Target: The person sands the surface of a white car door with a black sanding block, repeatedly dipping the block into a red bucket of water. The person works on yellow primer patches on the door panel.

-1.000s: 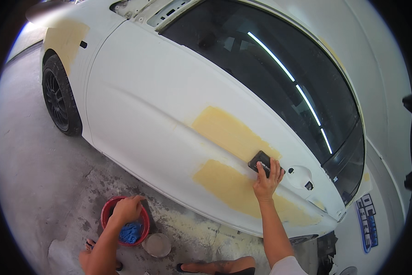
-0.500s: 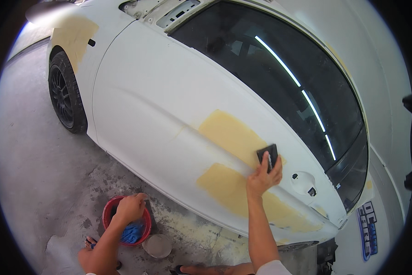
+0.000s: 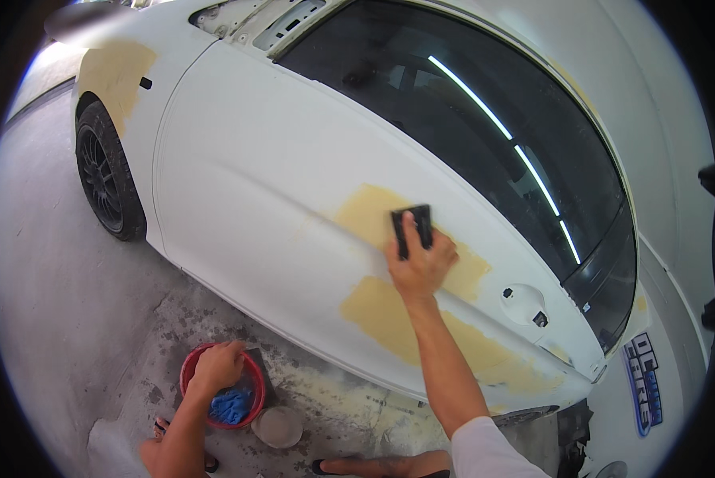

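My right hand (image 3: 423, 259) is closed on a black sanding block (image 3: 412, 229), pressed to the white car door (image 3: 238, 215). Under and around the block lies the upper patch of yellowish filler (image 3: 361, 209); a second filler patch (image 3: 381, 315) spreads below the door's crease. Down at the left, my left hand (image 3: 216, 366) hangs above a red bucket (image 3: 256, 404), its fingers curled in and partly hidden, with nothing visible in them. A bunched blue cloth (image 3: 230, 406) sits in the bucket.
A round, pale container (image 3: 278, 428) stands on the stained concrete floor beside the bucket. The front wheel (image 3: 109, 175) and a filler patch on the fender (image 3: 123, 76) are at far left. The dark side window (image 3: 469, 119) lies above the door, near the handle recess (image 3: 523, 307).
My right hand has slid the sanding block up and to the left across the upper filler patch. My left hand has shifted slightly over the bucket. The view has moved a little.
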The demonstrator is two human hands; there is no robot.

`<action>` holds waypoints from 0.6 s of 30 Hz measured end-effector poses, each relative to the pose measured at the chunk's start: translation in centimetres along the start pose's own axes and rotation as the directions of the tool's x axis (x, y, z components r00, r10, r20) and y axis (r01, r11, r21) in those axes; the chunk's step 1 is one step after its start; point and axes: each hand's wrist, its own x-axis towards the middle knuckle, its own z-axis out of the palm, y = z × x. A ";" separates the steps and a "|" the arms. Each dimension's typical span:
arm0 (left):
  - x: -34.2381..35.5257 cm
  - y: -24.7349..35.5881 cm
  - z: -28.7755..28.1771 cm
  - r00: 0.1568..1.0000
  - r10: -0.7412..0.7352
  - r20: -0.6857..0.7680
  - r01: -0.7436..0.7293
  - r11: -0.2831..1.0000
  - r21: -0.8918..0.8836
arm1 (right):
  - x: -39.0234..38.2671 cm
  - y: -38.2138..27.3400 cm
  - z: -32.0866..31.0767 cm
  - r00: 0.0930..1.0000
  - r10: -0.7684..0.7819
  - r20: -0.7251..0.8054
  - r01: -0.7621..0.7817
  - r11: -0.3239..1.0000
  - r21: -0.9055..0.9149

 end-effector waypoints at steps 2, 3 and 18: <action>0.7 1.1 1.1 0.999 -0.002 0.047 0.003 1.000 -0.024 | 2.4 -3.4 1.7 0.996 -0.057 0.065 0.049 0.992 0.115; 1.0 1.5 1.4 0.998 -0.002 0.065 0.006 0.998 -0.063 | 2.1 -2.3 1.0 0.979 -0.123 0.159 0.093 0.979 0.183; 1.1 0.0 4.1 0.989 -0.048 0.140 0.050 0.999 -0.009 | -0.7 -2.7 1.0 0.891 -0.314 0.327 0.209 0.924 0.319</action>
